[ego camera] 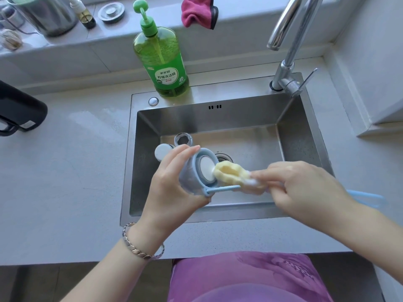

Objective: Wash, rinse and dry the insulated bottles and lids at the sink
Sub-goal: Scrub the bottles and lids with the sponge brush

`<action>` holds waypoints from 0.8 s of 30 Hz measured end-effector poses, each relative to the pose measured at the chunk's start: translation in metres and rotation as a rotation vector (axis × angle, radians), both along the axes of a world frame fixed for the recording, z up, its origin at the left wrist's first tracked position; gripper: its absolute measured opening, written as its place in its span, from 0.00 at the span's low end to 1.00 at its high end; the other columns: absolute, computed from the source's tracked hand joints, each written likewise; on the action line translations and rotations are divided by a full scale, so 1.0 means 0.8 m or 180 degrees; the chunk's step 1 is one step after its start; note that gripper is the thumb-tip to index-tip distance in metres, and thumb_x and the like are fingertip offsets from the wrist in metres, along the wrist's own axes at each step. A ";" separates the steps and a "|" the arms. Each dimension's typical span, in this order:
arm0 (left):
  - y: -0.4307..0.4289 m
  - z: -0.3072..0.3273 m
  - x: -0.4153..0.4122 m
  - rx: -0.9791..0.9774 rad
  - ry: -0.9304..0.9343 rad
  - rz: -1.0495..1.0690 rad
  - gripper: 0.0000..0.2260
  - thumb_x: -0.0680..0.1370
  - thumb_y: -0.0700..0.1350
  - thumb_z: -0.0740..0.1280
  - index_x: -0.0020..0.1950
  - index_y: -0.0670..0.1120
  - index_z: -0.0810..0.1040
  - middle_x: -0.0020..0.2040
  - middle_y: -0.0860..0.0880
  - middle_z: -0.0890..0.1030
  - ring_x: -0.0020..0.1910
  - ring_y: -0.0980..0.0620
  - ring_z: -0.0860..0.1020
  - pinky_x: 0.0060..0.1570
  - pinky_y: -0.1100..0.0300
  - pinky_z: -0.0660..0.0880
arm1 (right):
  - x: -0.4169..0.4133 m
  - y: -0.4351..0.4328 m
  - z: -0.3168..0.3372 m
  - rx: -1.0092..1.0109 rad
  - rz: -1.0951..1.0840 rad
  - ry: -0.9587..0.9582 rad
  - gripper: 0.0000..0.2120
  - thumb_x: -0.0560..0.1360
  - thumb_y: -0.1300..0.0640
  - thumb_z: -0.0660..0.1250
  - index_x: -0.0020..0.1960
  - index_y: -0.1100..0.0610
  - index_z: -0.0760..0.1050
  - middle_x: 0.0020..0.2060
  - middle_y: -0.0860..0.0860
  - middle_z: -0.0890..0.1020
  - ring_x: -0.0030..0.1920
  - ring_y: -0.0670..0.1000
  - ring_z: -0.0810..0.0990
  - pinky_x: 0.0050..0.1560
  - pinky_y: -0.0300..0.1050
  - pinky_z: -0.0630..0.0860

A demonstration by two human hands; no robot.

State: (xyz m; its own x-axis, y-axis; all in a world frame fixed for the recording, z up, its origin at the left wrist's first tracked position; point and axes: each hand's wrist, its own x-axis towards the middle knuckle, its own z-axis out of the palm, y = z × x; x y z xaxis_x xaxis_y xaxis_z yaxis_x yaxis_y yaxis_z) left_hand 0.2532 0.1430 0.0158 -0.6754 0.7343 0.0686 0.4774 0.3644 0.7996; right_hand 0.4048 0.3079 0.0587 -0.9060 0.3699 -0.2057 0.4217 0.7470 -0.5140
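From the head camera, your left hand [174, 182] has its fingers and thumb curled round the blue lid [192, 174], held above the left part of the sink [302, 144], not resting on the basin floor. The lid lies on its side, so its pale inner face looks to your right, straight toward your right hand [301, 186]. That hand pinches the yellow sponge brush [231, 173] close behind the foam head, and the blue handle [366, 197] trails out past the wrist to the right. The brush's long axis runs left to right, nearly in line with the lid's own axis, and the foam tip touches the lid's inner disc at its lower right edge. The scrubbing likely turns on that line: push the brush leftward while your left hand braces. The lid's thin strap [222, 188] hangs just beneath the foam and could snag. Behind your left hand, an open steel bottle [183, 139] and a second pale-topped piece [163, 151] sit in the basin, seemingly awaiting their turn.
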 end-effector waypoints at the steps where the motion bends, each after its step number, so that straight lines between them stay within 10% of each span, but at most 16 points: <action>1: 0.000 0.000 0.000 -0.0010 -0.0004 0.0030 0.36 0.56 0.43 0.76 0.64 0.46 0.74 0.62 0.49 0.74 0.63 0.54 0.71 0.55 0.44 0.76 | 0.001 -0.001 0.000 -0.0024 0.0104 0.0043 0.21 0.72 0.59 0.58 0.55 0.35 0.76 0.36 0.42 0.74 0.39 0.48 0.72 0.34 0.44 0.62; 5: 0.000 -0.001 0.000 -0.0012 -0.0043 0.0092 0.35 0.57 0.44 0.77 0.64 0.48 0.73 0.62 0.52 0.74 0.63 0.55 0.71 0.56 0.45 0.77 | -0.003 -0.005 -0.005 -0.0133 0.0130 0.0024 0.21 0.71 0.61 0.60 0.54 0.38 0.78 0.34 0.40 0.73 0.38 0.45 0.68 0.31 0.31 0.60; 12: 0.007 -0.007 -0.005 -0.0241 -0.0092 0.0021 0.34 0.57 0.43 0.76 0.63 0.46 0.75 0.61 0.51 0.75 0.61 0.58 0.70 0.56 0.46 0.76 | -0.005 -0.009 -0.016 -0.0809 0.0114 0.0055 0.23 0.65 0.56 0.57 0.54 0.37 0.76 0.29 0.29 0.73 0.38 0.43 0.71 0.38 0.44 0.69; 15: 0.013 0.000 0.001 -0.0217 -0.0190 -0.0203 0.32 0.57 0.44 0.75 0.61 0.48 0.75 0.59 0.58 0.73 0.59 0.63 0.70 0.55 0.53 0.76 | -0.015 -0.009 -0.015 -0.0962 -0.0093 0.0324 0.23 0.67 0.57 0.59 0.52 0.29 0.68 0.30 0.33 0.76 0.38 0.45 0.75 0.41 0.49 0.74; 21: 0.011 -0.002 0.000 -0.0157 0.0000 -0.0148 0.33 0.57 0.44 0.76 0.63 0.46 0.75 0.59 0.53 0.75 0.62 0.60 0.70 0.56 0.50 0.76 | -0.023 0.006 -0.034 -0.0637 -0.0798 0.0049 0.17 0.73 0.62 0.63 0.54 0.43 0.80 0.51 0.47 0.84 0.54 0.53 0.79 0.51 0.49 0.75; 24: 0.012 -0.004 -0.009 -0.0331 0.0048 -0.0101 0.35 0.57 0.41 0.80 0.64 0.45 0.75 0.60 0.51 0.74 0.62 0.56 0.70 0.57 0.47 0.75 | -0.017 -0.007 -0.034 -0.0653 -0.0548 0.0078 0.17 0.73 0.62 0.64 0.55 0.43 0.80 0.44 0.45 0.84 0.45 0.51 0.78 0.43 0.46 0.73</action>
